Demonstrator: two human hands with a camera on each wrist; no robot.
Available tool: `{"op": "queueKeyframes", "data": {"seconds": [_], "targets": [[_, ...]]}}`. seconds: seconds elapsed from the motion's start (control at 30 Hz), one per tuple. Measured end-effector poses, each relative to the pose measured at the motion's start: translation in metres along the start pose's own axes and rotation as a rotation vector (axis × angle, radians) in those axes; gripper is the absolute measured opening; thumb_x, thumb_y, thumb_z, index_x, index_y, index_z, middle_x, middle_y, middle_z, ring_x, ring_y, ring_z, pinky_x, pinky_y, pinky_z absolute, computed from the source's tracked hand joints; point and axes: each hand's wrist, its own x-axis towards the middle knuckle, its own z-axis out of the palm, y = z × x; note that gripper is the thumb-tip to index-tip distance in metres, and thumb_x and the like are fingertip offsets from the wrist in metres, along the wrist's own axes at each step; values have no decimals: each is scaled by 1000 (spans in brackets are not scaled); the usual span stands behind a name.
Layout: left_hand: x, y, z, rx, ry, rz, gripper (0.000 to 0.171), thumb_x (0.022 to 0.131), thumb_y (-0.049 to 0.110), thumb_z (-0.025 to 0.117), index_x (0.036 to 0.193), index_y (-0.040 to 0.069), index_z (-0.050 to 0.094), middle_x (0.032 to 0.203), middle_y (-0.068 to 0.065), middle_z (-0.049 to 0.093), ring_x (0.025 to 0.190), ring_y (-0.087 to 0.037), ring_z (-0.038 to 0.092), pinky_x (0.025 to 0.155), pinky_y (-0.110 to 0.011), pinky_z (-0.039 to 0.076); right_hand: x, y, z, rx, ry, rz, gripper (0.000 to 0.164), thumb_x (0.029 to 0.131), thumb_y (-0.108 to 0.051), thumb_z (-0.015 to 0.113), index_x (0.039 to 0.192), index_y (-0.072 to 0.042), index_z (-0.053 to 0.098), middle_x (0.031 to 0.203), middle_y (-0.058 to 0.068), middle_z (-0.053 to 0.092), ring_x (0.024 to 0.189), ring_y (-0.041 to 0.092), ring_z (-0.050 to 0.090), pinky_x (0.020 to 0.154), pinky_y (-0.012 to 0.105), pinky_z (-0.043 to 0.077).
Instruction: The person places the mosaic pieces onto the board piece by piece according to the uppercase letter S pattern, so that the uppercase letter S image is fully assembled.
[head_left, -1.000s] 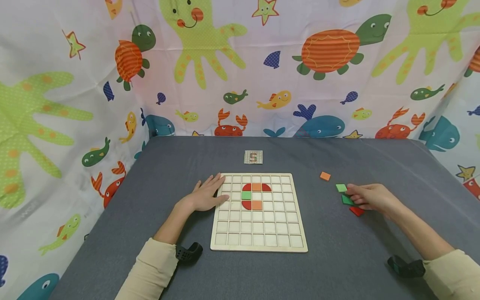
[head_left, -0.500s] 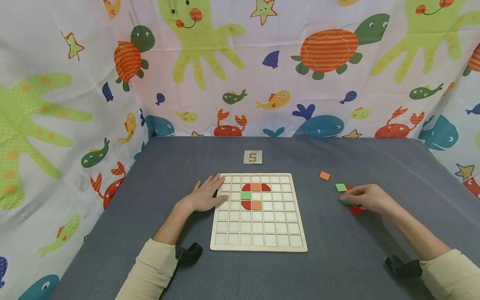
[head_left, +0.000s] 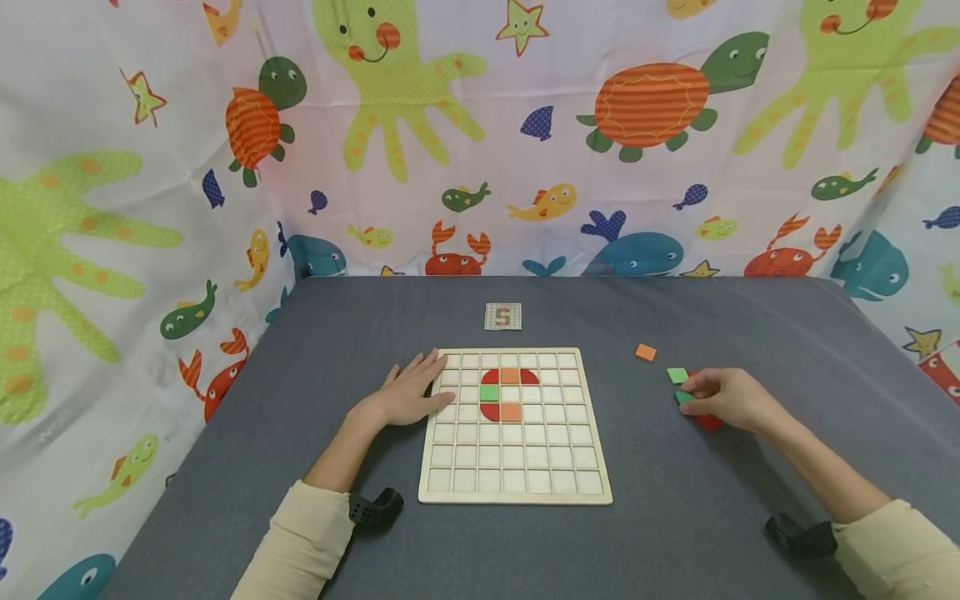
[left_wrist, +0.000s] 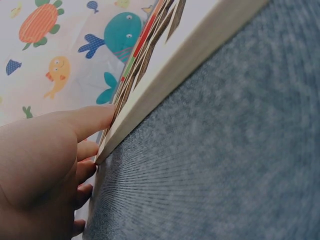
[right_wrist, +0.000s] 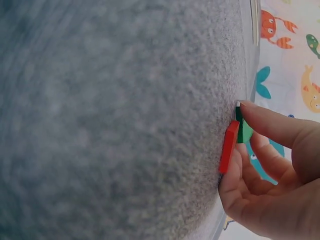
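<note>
My left hand lies with its fingers spread over the left edge of a pale wooden grid board. In the left wrist view its thumb rests on the board's rim. Red, orange and light green pieces fill several cells in the board's upper part. To the right of the board, my right hand pinches a dark green tile with thumb and fingertips. A red tile stands out beside the dark green one in the right wrist view. Part of the red pieces is hidden under the hand.
A light green tile lies just beyond the right hand, and an orange tile farther back. Behind the board is a small card with an S-like pattern on a grid. A printed sea-animal curtain borders the grey table.
My right hand has shifted slightly left, its fingertips moving over the dark green tile, which shows less now. The left hand stays in place on the board.
</note>
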Motion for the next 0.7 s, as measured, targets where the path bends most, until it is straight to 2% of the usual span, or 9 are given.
{"op": "queueKeyframes", "data": {"seconds": [0.27, 0.7], "targets": [[-1, 1, 1, -12, 1, -9, 72, 98, 41, 48, 153, 5, 18, 158, -15, 9, 143, -35, 4, 108, -60, 0, 1, -1, 3, 30, -30, -65, 39, 85, -14, 73, 118, 4, 62, 98, 11, 57, 90, 26, 48, 63, 30, 45], [0, 0, 1, -1, 12, -6, 71, 99, 40, 49, 152, 3, 19, 157, -16, 10, 143, -36, 5, 108, -61, 1, 2, -2, 2, 19, -47, -76, 36, 86, -13, 71, 117, 4, 64, 108, 18, 60, 93, 28, 51, 68, 30, 47]]}}
